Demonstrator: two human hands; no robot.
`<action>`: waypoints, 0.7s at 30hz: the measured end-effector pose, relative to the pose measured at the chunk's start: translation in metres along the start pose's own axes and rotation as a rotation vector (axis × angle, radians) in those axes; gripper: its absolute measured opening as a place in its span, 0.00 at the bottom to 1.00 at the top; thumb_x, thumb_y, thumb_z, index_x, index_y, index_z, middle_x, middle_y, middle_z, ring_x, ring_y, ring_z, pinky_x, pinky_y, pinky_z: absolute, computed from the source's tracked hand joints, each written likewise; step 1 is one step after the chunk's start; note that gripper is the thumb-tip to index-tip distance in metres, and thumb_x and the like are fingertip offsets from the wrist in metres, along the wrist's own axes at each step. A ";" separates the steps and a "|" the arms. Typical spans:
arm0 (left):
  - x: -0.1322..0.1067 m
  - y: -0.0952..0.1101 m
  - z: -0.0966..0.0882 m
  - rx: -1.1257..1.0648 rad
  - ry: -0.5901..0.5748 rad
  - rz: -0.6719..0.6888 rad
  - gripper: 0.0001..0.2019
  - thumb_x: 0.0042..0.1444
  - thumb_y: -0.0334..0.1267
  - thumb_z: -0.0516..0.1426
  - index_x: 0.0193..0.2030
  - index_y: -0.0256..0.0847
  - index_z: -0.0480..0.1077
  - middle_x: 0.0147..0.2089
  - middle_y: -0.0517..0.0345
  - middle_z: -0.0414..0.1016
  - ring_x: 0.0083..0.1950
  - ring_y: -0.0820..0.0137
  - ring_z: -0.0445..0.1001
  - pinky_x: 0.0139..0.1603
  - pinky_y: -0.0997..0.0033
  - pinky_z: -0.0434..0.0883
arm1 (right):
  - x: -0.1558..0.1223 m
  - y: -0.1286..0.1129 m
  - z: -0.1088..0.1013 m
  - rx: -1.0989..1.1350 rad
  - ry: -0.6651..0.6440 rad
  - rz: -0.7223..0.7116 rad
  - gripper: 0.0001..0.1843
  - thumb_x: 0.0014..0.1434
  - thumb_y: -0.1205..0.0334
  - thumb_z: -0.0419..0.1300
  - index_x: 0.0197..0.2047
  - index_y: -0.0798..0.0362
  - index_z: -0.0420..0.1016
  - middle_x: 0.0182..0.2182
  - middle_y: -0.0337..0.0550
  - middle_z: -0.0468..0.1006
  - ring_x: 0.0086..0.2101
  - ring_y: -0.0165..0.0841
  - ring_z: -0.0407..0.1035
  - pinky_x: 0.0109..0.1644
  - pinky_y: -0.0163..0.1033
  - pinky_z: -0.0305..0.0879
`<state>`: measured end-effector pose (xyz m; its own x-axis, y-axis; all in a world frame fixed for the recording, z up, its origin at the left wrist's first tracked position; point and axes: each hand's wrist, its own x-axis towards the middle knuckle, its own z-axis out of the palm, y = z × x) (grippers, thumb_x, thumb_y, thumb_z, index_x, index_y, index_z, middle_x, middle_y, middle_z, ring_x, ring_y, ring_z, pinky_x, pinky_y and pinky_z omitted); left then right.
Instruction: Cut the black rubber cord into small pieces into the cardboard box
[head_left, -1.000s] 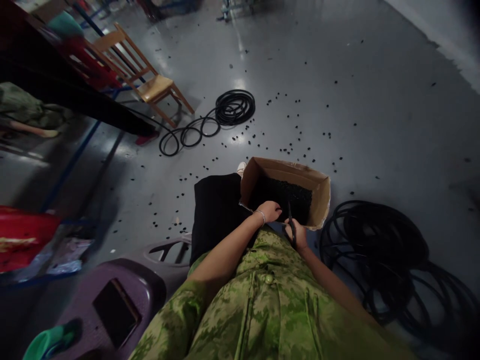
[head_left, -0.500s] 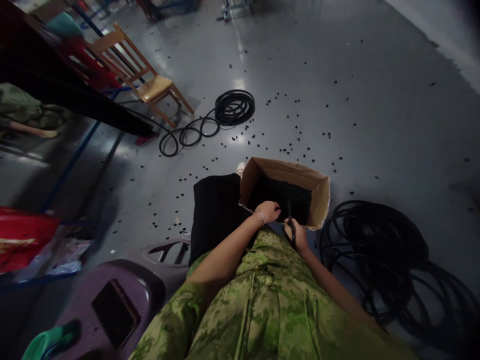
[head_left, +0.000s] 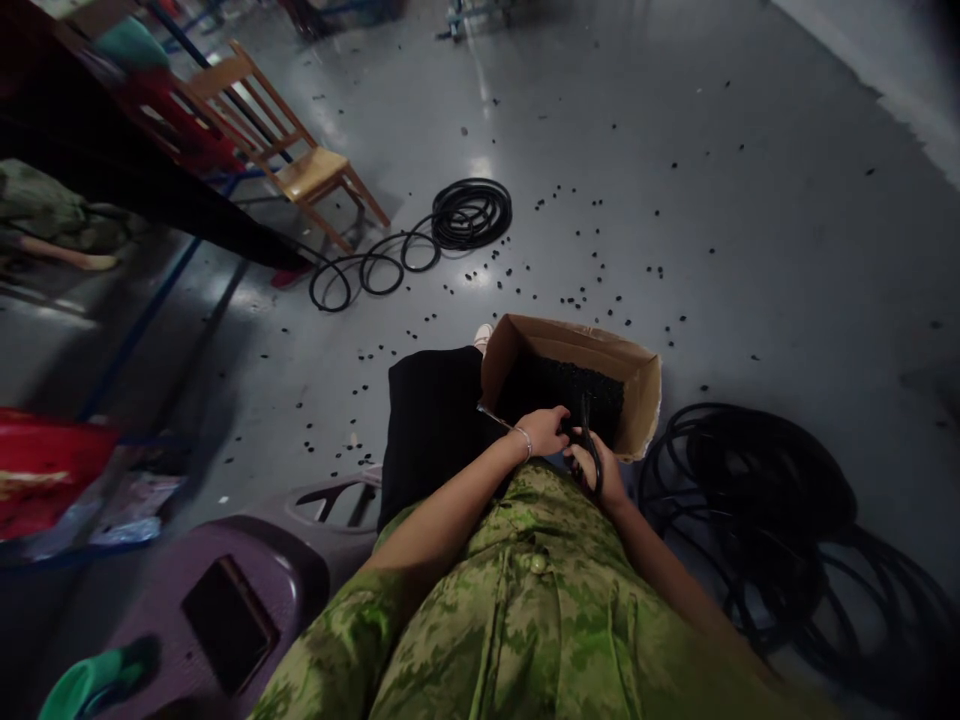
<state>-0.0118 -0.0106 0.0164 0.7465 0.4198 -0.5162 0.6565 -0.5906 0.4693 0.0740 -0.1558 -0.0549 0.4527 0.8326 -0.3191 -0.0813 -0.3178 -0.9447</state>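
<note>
I sit over an open cardboard box (head_left: 645, 375) partly filled with small black pieces (head_left: 566, 385). My right hand (head_left: 600, 475) is closed round black scissors (head_left: 589, 440) whose blades point into the box. My left hand (head_left: 544, 432) is curled at the box's near edge, touching the right hand, and pinches something dark that I cannot make out. A thin bracelet circles the left wrist. My black trouser leg (head_left: 431, 420) lies to the left of the box.
A big coil of black hose (head_left: 757, 500) lies right of the box, a smaller coil (head_left: 469, 212) farther off near a wooden chair (head_left: 300, 165). Small black pieces litter the grey floor. A purple plastic stool (head_left: 225, 600) with a phone on it stands at my left.
My left hand has slid right to meet my right hand, and the scissors have shifted slightly right and tilted. The box has not moved.
</note>
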 end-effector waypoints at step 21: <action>-0.029 0.024 -0.009 0.236 -0.056 0.059 0.24 0.53 0.37 0.57 0.57 0.39 0.61 0.52 0.45 0.67 0.51 0.58 0.73 0.49 0.61 0.71 | 0.002 -0.025 0.012 0.285 0.070 0.116 0.24 0.47 0.50 0.65 0.45 0.52 0.70 0.21 0.32 0.70 0.18 0.25 0.63 0.18 0.31 0.60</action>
<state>-0.0163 -0.0312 0.0490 0.7712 0.3448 -0.5351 0.5639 -0.7600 0.3230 0.0664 -0.1410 -0.0328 0.4847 0.7621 -0.4293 -0.3770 -0.2608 -0.8887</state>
